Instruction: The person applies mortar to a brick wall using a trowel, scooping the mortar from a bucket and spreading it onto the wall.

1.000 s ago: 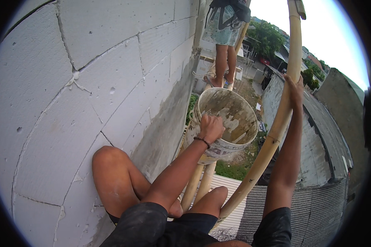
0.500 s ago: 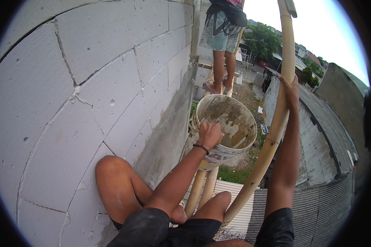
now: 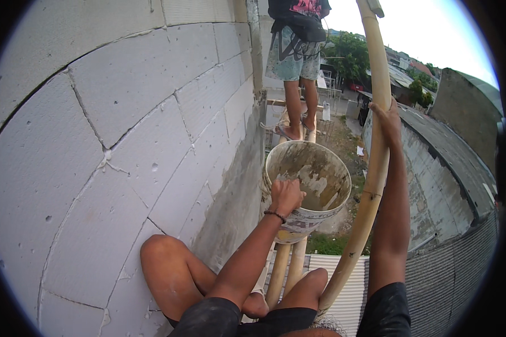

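Observation:
A large pale bucket [image 3: 306, 222], its inside smeared with dried mortar and its mouth tipped toward me, rests over bamboo poles [image 3: 287, 264] in front of my knees. My left hand [image 3: 287, 197], with a dark beaded bracelet at the wrist, is closed on the bucket's near-left rim. Whether those fingers also hold anything inside is hidden. Off to the right, my right hand [image 3: 389, 124] wraps round a thick upright bamboo pole [image 3: 371, 196], its thumb across the front. The bucket's visible inside shows only grey and tan residue.
A wall of pale lightweight blocks [image 3: 152, 140] runs close along my left. Beyond the bucket a person [image 3: 295, 62] in patterned shorts stands on the same poles. Ground with grass [image 3: 331, 244] lies far below, and corrugated roofing [image 3: 444, 286] spreads at the right.
The camera view has shifted, so the bucket, the person and the far poles sit lower in the picture. Both hands keep their holds on the bucket rim and the bamboo pole.

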{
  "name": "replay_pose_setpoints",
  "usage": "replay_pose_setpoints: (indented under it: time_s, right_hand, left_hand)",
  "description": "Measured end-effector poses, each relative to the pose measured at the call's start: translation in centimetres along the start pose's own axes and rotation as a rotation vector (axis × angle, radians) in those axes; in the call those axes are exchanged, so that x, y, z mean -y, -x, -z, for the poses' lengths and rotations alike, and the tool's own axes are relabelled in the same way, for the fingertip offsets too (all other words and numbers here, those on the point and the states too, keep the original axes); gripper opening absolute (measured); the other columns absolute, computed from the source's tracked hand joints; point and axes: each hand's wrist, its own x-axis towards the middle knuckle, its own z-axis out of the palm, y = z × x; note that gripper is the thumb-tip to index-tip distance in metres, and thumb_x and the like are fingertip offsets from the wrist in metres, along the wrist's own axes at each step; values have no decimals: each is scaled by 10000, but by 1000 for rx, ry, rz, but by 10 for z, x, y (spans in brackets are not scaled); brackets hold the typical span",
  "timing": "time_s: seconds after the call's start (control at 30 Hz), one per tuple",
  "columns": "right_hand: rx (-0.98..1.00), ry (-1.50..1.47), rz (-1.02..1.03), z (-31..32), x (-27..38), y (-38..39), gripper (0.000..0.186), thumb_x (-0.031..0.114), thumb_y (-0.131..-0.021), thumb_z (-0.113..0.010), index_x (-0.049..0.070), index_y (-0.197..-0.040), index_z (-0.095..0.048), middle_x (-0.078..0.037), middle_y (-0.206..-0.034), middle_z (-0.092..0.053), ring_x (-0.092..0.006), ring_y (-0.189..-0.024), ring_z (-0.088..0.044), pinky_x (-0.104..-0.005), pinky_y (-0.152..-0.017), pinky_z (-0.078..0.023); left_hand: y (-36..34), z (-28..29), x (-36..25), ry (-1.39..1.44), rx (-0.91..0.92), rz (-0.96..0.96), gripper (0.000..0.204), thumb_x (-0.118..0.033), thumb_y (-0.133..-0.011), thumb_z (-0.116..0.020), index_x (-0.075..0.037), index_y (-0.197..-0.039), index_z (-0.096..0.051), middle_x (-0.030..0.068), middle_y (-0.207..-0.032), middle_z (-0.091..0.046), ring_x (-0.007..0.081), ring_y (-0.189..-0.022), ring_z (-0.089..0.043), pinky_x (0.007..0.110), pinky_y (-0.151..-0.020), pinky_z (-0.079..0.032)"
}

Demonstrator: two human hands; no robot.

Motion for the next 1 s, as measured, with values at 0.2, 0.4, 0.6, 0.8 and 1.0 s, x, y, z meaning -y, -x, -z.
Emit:
replay_pose_setpoints:
  time_s: [0.2, 0.4, 0.6, 0.8, 1.0]
  right_hand:
    - [-8, -24, -12, 3, -7, -4, 819, 435, -757, -784, 81, -1408, -434, -196, -1075, -685, -318, -907, -698, -425, -801, -537]
    - [-2, -17, -54, 2, 0, -1, 788, 423, -752, -784, 96, -1389, -454, -191, -1069, -687, -313, -909, -697, -417, -815, -536]
    - [-17, -80, 2, -1, -6, -2, 811, 423, -747, -780, 90, -1407, -446, -207, -1090, -685, -324, -942, -697, -420, -832, -534]
    - [-17, -32, 0, -2, -12, -10, 861, 422, -744, -779, 93, -1449, -411, -227, -1118, -677, -343, -974, -690, -420, -857, -526]
    - [-7, -19, -30, 0, -8, -4, 855, 424, -747, -772, 98, -1448, -406, -231, -1119, -676, -354, -980, -688, -431, -867, -522]
  left_hand:
    - [-1, 18, -13, -15, 100, 47, 313, -401, -829, -723, -104, -929, -714, 140, -858, -729, 282, -861, -700, 398, -825, -439]
    - [-1, 20, -14, -27, 136, 70, 321, -404, -831, -722, -107, -952, -721, 138, -874, -733, 280, -876, -704, 398, -841, -456]
    - [-3, 9, -8, -9, 60, 44, 312, -397, -813, -741, -99, -901, -714, 133, -834, -730, 284, -833, -708, 406, -802, -463]
    - [-5, 9, -7, -24, 70, 24, 324, -400, -815, -742, -97, -926, -711, 137, -850, -732, 278, -844, -709, 402, -784, -468]
    - [-3, 16, -15, -50, 169, 78, 358, -435, -841, -715, -128, -1025, -729, 118, -936, -743, 276, -928, -698, 389, -879, -460]
